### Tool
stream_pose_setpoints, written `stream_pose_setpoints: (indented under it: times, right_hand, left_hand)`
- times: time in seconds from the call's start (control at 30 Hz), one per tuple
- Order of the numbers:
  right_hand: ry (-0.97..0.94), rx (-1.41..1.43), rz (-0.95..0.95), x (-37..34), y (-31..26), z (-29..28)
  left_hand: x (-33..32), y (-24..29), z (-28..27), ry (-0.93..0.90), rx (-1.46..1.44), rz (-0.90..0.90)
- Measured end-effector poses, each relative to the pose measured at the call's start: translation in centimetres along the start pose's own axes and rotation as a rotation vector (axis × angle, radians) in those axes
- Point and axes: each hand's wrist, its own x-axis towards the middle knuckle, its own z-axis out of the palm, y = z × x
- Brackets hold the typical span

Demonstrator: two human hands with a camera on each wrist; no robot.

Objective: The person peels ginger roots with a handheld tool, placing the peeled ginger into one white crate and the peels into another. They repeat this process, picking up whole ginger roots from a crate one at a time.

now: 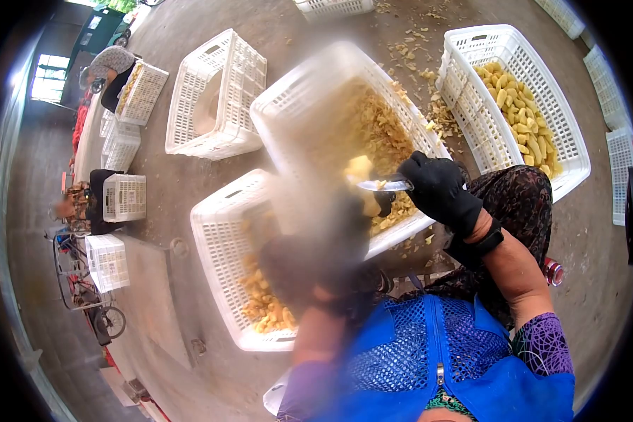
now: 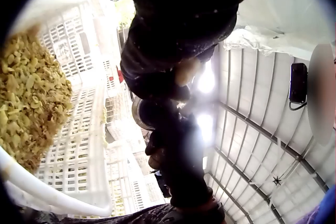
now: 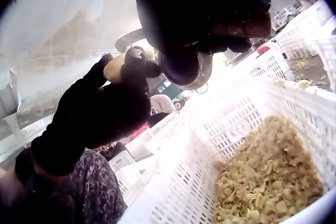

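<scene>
My right hand point(image 1: 439, 193), in a black glove, grips a knife-like peeling tool with a shiny curved blade point(image 1: 392, 185). The tool's round metal collar point(image 3: 202, 71) shows below the glove in the right wrist view. A pale yellow piece of peeled produce point(image 1: 359, 167) is pinched in my black-gloved left hand point(image 3: 113, 111), close beside the blade. In the head view a blurred smear covers most of that hand. Both hands are above a white crate point(image 1: 413, 116) heaped with yellowish shavings point(image 1: 381, 130).
Right of me stands a white crate point(image 1: 464, 126) of yellow peeled pieces point(image 1: 520, 112); another such crate point(image 1: 214, 225) is at lower left. Nested crates point(image 1: 183, 130) stand farther off. Shavings litter the floor point(image 1: 408, 42). A can point(image 1: 553, 272) lies by my leg. People point(image 1: 112, 67) sit at far left.
</scene>
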Motion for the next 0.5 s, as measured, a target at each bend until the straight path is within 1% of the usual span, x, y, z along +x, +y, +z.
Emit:
stream_pose_setpoints:
  times: [0.13, 0.17, 0.23, 0.27, 0.33, 0.37, 0.43, 0.5]
  right_hand:
    - [0.013, 0.07, -0.009, 0.0, -0.2, 0.2]
    - [0.012, 0.07, -0.01, 0.0, -0.3, 0.3]
    - [-0.019, 0.061, 0.051, -0.1, -0.5, 0.8]
    - [-0.016, 0.061, 0.049, -0.2, -0.4, 1.0]
    - [0.007, 0.082, 0.039, -0.2, -0.3, 1.3]
    - [0.007, 0.081, 0.037, -0.2, -0.4, 1.4]
    - [-0.018, 0.052, 0.073, -0.3, -0.5, 1.4]
    - [-0.013, 0.067, 0.063, -0.3, -0.5, 1.3]
  left_hand:
    - [-0.1, -1.0, -0.6, -0.045, 0.066, 0.061]
    - [-0.1, -1.1, -0.9, -0.076, 0.077, 0.068]
    - [0.1, -0.9, -1.4, -0.173, 0.1, 0.084]
    - [0.1, -0.2, -0.7, -0.171, 0.102, 0.086]
    - [0.0, 1.3, 1.3, 0.059, 0.733, 0.54]
    - [0.0, 0.6, 1.3, 0.061, 0.733, 0.54]
    - [0.0, -0.9, 1.2, 0.006, 0.308, 0.229]
    - [-0.3, -1.1, 1.4, 0.026, 0.26, 0.213]
